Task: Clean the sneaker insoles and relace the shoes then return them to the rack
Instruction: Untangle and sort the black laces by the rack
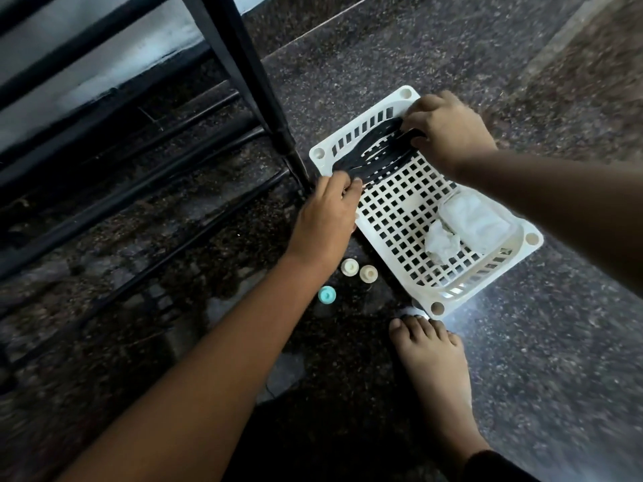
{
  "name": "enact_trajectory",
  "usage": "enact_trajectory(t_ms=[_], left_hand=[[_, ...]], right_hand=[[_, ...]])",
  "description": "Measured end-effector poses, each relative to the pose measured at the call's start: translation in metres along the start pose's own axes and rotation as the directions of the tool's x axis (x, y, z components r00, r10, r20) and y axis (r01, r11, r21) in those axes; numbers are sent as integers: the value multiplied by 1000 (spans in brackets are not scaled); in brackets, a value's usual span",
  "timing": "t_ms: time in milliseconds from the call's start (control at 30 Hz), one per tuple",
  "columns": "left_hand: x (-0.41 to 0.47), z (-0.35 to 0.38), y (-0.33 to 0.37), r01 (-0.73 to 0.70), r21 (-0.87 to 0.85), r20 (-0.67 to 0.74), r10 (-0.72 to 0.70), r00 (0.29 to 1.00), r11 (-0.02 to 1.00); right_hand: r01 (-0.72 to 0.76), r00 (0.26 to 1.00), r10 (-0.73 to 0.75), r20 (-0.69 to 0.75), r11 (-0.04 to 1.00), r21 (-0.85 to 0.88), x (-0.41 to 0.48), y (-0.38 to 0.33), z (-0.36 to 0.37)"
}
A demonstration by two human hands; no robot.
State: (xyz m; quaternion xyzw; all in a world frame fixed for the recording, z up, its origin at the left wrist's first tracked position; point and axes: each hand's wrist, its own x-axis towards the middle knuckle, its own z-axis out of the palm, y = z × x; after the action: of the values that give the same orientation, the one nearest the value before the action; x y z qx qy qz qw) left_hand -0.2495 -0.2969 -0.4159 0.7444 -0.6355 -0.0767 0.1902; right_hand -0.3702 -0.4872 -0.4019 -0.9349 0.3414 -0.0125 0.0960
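Head view: a white perforated tray (530, 238) sits on the stone floor just beside the black rack (222, 40). At its far end lies a bundle of black laces (375, 147), probably kept there to stay together. The left hand (327, 207) pinches 1 end and the right hand (449, 130) grips the other, seemingly to straighten the strands. A crumpled tissue (440, 245) lies at the tray's near end.

One white basket (487, 284), one black lace bundle (368, 156), two cream caps (349, 266) (368, 273), one teal cap (327, 295), one crumpled tissue (442, 243)
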Motion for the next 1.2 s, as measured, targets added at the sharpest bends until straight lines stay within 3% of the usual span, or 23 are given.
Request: enact_trajectory(t_ms=[100,167,267,400,500,767,967,1100,1200], left_hand=[[-46,-7,-1,66,-136,-56,-74,996,988],[-82,-8,-4,158,-207,-54,-172,984,966],[-130,-4,0,317,-293,-7,-334,943,902],[-162,8,17,419,-377,85,-420,904,826],[-159,14,21,430,-396,105,-426,899,811],[-140,19,17,448,-304,75,-448,891,841],[-136,23,22,471,-251,37,-478,878,846],[-134,18,24,456,-286,19,-471,882,843],[-121,2,30,424,-333,-64,-469,881,842]], right_hand=[[-28,994,39,-105,995,99,-9,-22,-4],[62,993,-37,-109,970,236,-22,-47,-13],[200,964,-247,96,916,347,-55,-84,-25],[309,829,-290,478,950,40,-96,-121,-17],[376,773,-272,573,924,-69,-104,-137,-8],[372,777,-200,597,911,-178,-111,-136,7],[339,777,-188,601,929,-148,-111,-134,6],[289,804,-213,555,956,-52,-115,-131,-3],[160,911,-212,355,972,170,-119,-123,-16]])
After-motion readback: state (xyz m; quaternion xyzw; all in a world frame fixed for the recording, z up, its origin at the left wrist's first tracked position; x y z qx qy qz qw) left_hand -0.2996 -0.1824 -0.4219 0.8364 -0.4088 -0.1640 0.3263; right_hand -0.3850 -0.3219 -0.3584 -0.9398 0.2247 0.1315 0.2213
